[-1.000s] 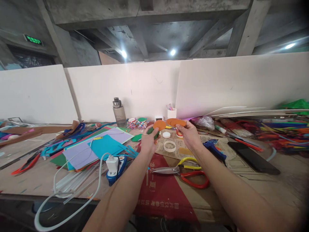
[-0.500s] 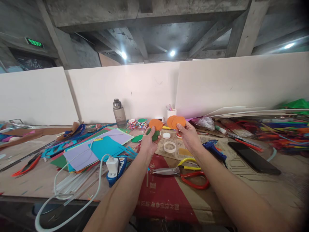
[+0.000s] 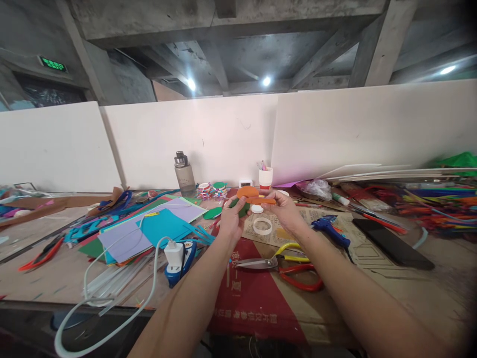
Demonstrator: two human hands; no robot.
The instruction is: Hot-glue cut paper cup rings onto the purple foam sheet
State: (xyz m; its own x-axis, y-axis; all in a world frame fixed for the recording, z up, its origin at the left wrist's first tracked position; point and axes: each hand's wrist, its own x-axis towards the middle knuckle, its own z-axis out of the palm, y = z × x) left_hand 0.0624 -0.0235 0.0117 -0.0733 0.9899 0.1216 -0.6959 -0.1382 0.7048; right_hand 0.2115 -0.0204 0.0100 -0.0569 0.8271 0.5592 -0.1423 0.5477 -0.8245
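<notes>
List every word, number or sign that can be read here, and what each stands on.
"EXIT": green lit sign; characters above blurred.
"一夏": red part of the cardboard; characters above unclear.
"图片仅供参考": lower on that cardboard.
Too small or blurred: bottle, yellow label, small white display, brown printed sheet.

I watch through one head-worn camera, looking forward and down across the worktop, near enough that the left hand and right hand sit mid-frame, with white panels and concrete ceiling beyond.
</notes>
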